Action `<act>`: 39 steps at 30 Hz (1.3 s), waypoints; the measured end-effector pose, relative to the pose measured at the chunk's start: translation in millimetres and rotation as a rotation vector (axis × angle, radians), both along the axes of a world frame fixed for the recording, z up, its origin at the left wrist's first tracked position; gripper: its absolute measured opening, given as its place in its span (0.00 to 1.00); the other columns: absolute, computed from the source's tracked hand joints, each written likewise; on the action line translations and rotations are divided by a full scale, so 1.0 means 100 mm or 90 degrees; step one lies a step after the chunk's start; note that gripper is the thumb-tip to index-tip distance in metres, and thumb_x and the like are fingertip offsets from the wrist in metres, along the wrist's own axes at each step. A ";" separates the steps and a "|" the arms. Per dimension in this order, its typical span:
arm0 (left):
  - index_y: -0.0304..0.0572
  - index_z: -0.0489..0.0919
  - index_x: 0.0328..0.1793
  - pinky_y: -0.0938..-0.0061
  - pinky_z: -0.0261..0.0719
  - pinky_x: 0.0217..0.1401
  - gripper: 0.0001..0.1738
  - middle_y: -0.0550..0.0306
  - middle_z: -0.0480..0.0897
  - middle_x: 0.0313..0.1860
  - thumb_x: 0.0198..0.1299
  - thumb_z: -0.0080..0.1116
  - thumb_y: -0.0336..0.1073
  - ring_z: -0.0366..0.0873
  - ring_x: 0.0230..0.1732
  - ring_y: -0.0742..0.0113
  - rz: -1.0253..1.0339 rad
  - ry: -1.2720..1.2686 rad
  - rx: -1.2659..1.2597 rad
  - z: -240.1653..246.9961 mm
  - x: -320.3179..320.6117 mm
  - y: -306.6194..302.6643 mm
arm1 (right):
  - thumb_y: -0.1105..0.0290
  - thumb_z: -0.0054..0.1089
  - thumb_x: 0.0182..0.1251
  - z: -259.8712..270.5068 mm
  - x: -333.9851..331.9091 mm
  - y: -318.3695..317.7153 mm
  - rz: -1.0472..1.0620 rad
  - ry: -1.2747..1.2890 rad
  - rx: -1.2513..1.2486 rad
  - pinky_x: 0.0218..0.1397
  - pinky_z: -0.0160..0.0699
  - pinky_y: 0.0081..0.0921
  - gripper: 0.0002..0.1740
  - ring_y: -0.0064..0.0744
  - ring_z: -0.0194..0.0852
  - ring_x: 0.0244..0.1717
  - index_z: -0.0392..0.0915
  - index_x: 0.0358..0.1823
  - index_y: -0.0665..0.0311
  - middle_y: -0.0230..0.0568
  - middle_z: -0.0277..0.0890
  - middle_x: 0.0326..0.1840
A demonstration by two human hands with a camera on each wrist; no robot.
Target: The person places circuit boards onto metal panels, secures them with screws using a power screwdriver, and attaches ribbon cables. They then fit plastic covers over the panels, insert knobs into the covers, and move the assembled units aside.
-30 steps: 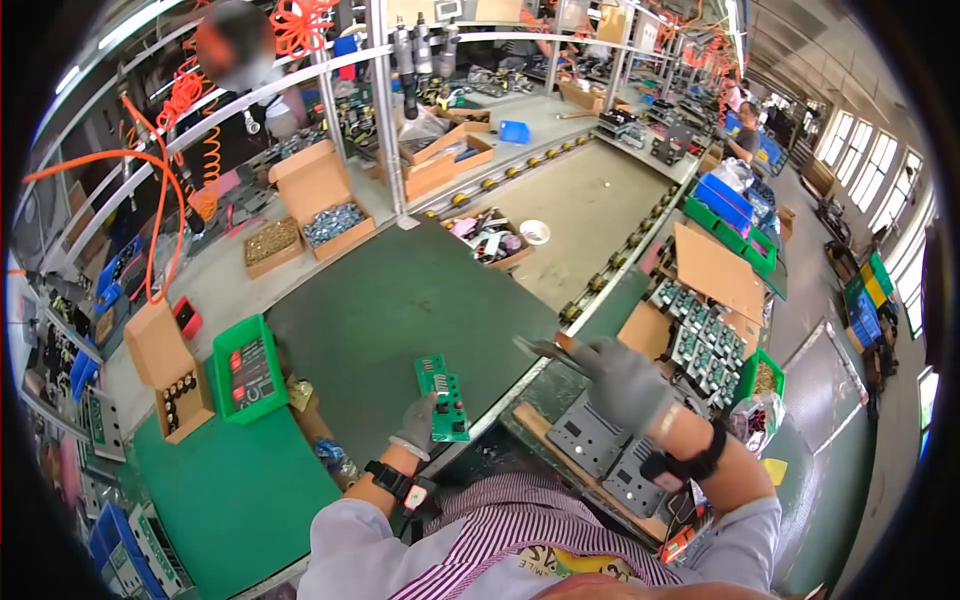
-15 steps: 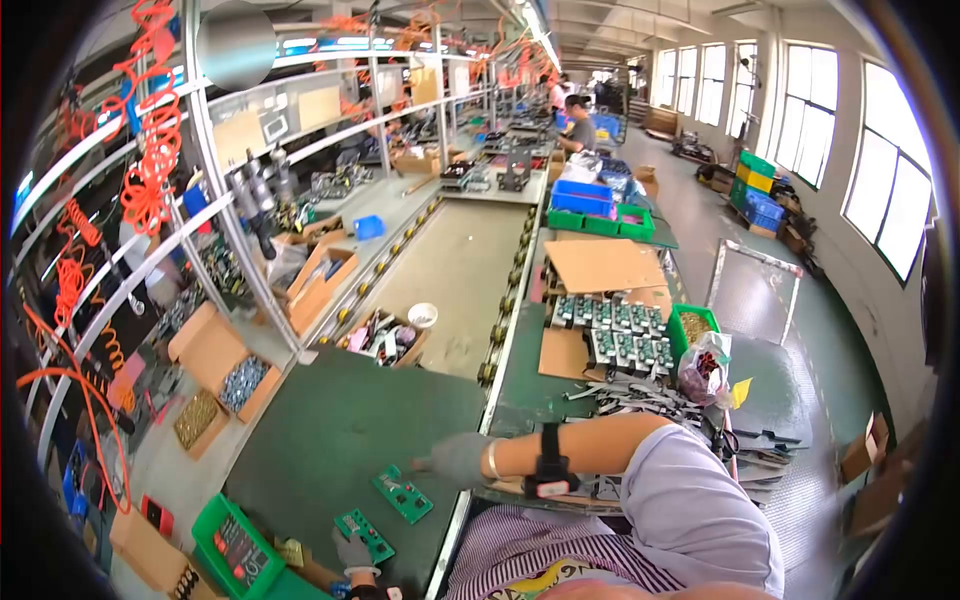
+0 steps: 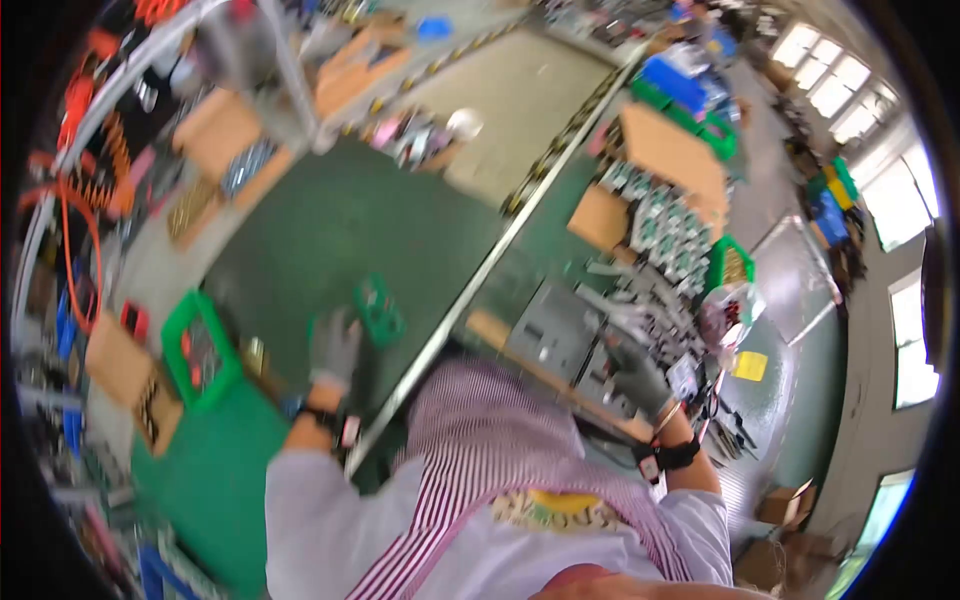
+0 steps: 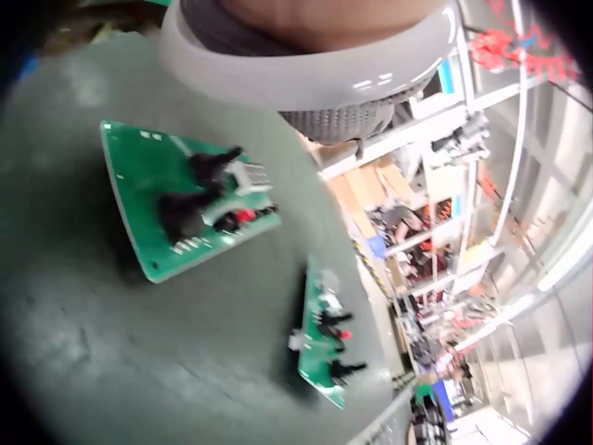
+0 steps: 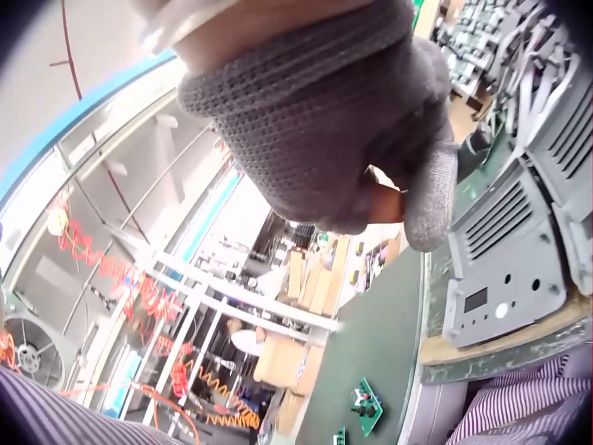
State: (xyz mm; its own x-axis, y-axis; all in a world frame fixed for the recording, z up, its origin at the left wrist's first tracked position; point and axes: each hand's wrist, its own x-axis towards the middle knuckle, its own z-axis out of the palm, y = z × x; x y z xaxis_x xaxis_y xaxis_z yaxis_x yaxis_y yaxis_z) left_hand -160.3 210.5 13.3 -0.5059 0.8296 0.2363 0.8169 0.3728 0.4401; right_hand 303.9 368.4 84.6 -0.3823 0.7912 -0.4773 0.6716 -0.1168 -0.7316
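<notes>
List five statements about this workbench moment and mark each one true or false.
1. The left hand and the right hand both wear grey knitted gloves. True.
2. Two green circuit boards lie on the dark mat. True.
3. The left hand is lifting a circuit board off the mat. False: both boards lie on the mat, apart from that hand.
4. The right hand is over the green tray. False: it is by the grey metal panels, and the tray is on the left hand's side.
5. The person wears a plain blue top. False: it is a striped top.
</notes>
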 end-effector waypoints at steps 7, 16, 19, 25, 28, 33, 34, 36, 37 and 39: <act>0.51 0.58 0.68 0.53 0.52 0.66 0.42 0.41 0.53 0.68 0.51 0.52 0.62 0.49 0.69 0.44 0.092 0.065 -0.347 -0.37 0.54 0.30 | 0.71 0.47 0.52 0.01 -0.91 0.08 0.265 -0.095 0.153 0.37 0.75 0.35 0.22 0.44 0.77 0.31 0.69 0.52 0.55 0.46 0.75 0.32; 0.49 0.56 0.70 0.51 0.49 0.68 0.43 0.48 0.53 0.70 0.50 0.55 0.59 0.47 0.71 0.49 0.092 0.028 -0.341 -0.55 0.39 0.55 | 0.70 0.47 0.54 -0.20 -2.59 0.05 0.425 -0.205 0.307 0.48 0.73 0.41 0.25 0.52 0.73 0.45 0.64 0.58 0.50 0.49 0.71 0.46; 0.44 0.63 0.64 0.55 0.50 0.69 0.38 0.49 0.56 0.68 0.46 0.59 0.50 0.48 0.71 0.49 0.008 0.016 -0.253 -0.69 0.29 0.35 | 0.72 0.46 0.54 -0.28 -2.91 0.06 0.458 -0.248 0.298 0.49 0.73 0.41 0.27 0.51 0.72 0.47 0.63 0.59 0.51 0.47 0.69 0.50; 0.46 0.68 0.60 0.57 0.52 0.68 0.35 0.53 0.59 0.67 0.42 0.60 0.46 0.50 0.70 0.51 -0.062 -0.001 -0.209 -0.64 0.24 -0.04 | 0.74 0.43 0.59 -0.70 -3.35 0.04 0.552 -0.318 0.320 0.54 0.72 0.36 0.24 0.45 0.68 0.55 0.64 0.58 0.51 0.43 0.66 0.54; 0.49 0.69 0.59 0.56 0.54 0.67 0.33 0.56 0.59 0.66 0.43 0.60 0.46 0.51 0.70 0.52 -0.051 -0.013 -0.178 -0.67 0.23 -0.05 | 0.73 0.43 0.60 -0.78 -3.49 -0.05 0.572 -0.348 0.341 0.56 0.71 0.34 0.22 0.43 0.64 0.59 0.65 0.57 0.51 0.41 0.66 0.53; 0.47 0.69 0.59 0.57 0.49 0.71 0.31 0.53 0.60 0.66 0.46 0.58 0.46 0.50 0.69 0.51 -0.052 -0.026 -0.161 -0.75 0.22 -0.07 | 0.71 0.44 0.60 -0.86 -3.57 0.01 0.526 -0.400 0.313 0.59 0.69 0.32 0.21 0.41 0.57 0.64 0.65 0.57 0.52 0.42 0.61 0.57; 0.47 0.69 0.59 0.57 0.50 0.70 0.31 0.54 0.60 0.65 0.46 0.58 0.46 0.50 0.69 0.51 -0.051 -0.024 -0.159 -0.75 0.22 -0.07 | 0.71 0.45 0.60 -0.85 -3.57 0.02 0.517 -0.406 0.310 0.59 0.69 0.32 0.21 0.41 0.56 0.64 0.65 0.57 0.52 0.42 0.61 0.57; 0.49 0.70 0.57 0.57 0.53 0.68 0.30 0.55 0.61 0.65 0.45 0.59 0.46 0.52 0.69 0.51 -0.047 -0.016 -0.147 -0.76 0.22 -0.05 | 0.70 0.46 0.60 -0.81 -3.58 0.04 0.526 -0.423 0.304 0.61 0.68 0.32 0.22 0.41 0.54 0.65 0.65 0.57 0.52 0.42 0.60 0.58; 0.50 0.70 0.56 0.56 0.56 0.66 0.30 0.56 0.61 0.65 0.44 0.60 0.45 0.53 0.68 0.51 -0.043 -0.011 -0.138 -0.77 0.22 -0.05 | 0.70 0.46 0.59 -0.79 -3.59 0.05 0.543 -0.432 0.299 0.61 0.67 0.32 0.22 0.41 0.54 0.66 0.65 0.58 0.52 0.41 0.60 0.58; 0.50 0.71 0.55 0.55 0.59 0.65 0.29 0.56 0.61 0.64 0.43 0.61 0.44 0.54 0.68 0.50 -0.042 -0.012 -0.130 -0.78 0.22 -0.04 | 0.70 0.47 0.58 -0.78 -3.59 0.07 0.552 -0.428 0.284 0.62 0.65 0.32 0.24 0.42 0.53 0.66 0.64 0.59 0.53 0.42 0.60 0.59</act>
